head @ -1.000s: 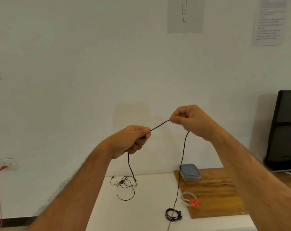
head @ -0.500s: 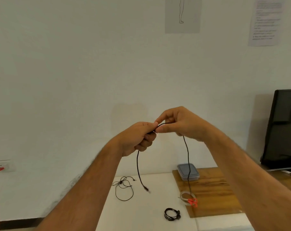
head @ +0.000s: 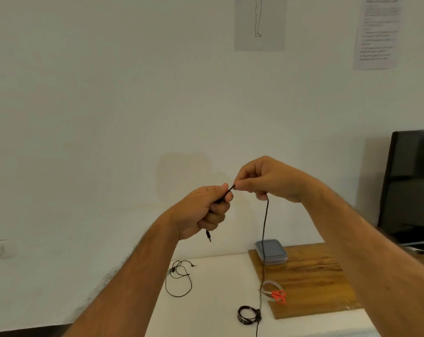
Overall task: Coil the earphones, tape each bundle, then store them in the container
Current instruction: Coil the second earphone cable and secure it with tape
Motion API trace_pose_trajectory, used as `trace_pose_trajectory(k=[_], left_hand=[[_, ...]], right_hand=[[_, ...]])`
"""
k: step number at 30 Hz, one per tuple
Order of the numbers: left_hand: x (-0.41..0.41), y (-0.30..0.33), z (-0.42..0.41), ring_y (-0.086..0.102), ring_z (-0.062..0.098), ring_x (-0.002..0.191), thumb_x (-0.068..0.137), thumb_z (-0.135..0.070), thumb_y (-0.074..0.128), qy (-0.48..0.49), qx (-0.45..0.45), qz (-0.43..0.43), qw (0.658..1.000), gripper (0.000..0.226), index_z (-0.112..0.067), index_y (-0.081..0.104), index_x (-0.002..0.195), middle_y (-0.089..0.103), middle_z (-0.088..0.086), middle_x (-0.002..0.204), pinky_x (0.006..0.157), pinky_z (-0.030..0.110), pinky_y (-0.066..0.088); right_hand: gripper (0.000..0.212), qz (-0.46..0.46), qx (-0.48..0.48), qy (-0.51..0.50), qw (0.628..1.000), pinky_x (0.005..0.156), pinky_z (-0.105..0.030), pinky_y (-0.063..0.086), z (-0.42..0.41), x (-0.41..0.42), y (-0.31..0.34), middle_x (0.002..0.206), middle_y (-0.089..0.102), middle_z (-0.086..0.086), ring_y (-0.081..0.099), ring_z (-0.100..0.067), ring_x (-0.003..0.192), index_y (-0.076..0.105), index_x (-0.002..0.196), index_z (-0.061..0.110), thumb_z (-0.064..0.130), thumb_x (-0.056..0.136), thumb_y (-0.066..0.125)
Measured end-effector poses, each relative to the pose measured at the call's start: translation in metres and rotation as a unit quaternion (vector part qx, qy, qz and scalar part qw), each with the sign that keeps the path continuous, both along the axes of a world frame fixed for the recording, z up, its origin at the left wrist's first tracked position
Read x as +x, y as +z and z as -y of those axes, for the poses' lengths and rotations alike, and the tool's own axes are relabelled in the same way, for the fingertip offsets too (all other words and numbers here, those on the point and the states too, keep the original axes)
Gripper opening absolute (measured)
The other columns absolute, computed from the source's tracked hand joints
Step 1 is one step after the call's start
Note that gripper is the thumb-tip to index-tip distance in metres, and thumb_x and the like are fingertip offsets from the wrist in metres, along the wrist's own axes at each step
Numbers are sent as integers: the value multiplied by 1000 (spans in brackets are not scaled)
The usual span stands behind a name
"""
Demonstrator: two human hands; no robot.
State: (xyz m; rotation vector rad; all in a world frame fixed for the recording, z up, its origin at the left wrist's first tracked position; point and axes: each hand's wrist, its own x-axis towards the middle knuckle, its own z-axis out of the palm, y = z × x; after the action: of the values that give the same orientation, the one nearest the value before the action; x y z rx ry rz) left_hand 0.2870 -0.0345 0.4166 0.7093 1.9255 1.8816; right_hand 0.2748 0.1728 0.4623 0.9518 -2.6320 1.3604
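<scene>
Slack is gone from the plug end: you have drawn the cord [head: 264, 239] up, so a first loop is forming and coiling is under way. Your left hand [head: 203, 212] grips that loop, plug [head: 208, 235] dangling beneath, while your right hand [head: 266, 181] pinches the cord just beside it, the rest hanging to the bench [head: 218, 288].

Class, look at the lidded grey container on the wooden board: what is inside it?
Nothing can be told: the container has its grey lid on, covering the inside. It sits on the wooden board.
</scene>
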Motion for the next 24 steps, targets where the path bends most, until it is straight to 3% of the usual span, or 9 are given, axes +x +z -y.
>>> trace_pose_trajectory(k=[3,12,16,19,24], left_hand=[[1,-5,-1,13,9,52,103,-43,32,-5,5,9,1000,42,-19,55,76,22,-5,61,45,20,13],[11,-4,-16,11,12,55,98,-61,19,-41,46,11,998,55,-19,45,73,18,-3,63,52,26,11],[10,-1,-20,11,12,53,103,-50,21,-39,78,-21,996,49,-19,43,72,22,-6,57,50,28,11],[6,-5,-21,12,12,52,104,-39,24,-30,97,-23,995,42,-18,44,74,24,-5,57,49,27,12],[-6,-26,-14,24,13,52,103,-26,30,27,112,-6,993,30,-15,47,81,36,-2,59,54,29,16]], right_hand=[[12,-37,-54,-24,998,52,-26,40,2,-7,1,61,53,1,43,-23,62,73,85,8,18,90,68],[13,-63,-194,-40,978,51,-24,43,20,-23,-25,57,52,-1,44,-12,51,70,92,1,12,93,63],[8,-11,-248,-33,968,56,-30,44,29,-28,-50,71,59,-12,49,-27,64,70,86,9,15,90,66],[17,33,-260,-41,964,51,-27,42,35,-27,-76,64,53,-8,46,-18,54,64,73,15,11,89,65],[23,85,-235,-43,967,49,-29,42,53,-8,-131,58,56,-2,46,-14,46,63,76,11,13,98,56]])
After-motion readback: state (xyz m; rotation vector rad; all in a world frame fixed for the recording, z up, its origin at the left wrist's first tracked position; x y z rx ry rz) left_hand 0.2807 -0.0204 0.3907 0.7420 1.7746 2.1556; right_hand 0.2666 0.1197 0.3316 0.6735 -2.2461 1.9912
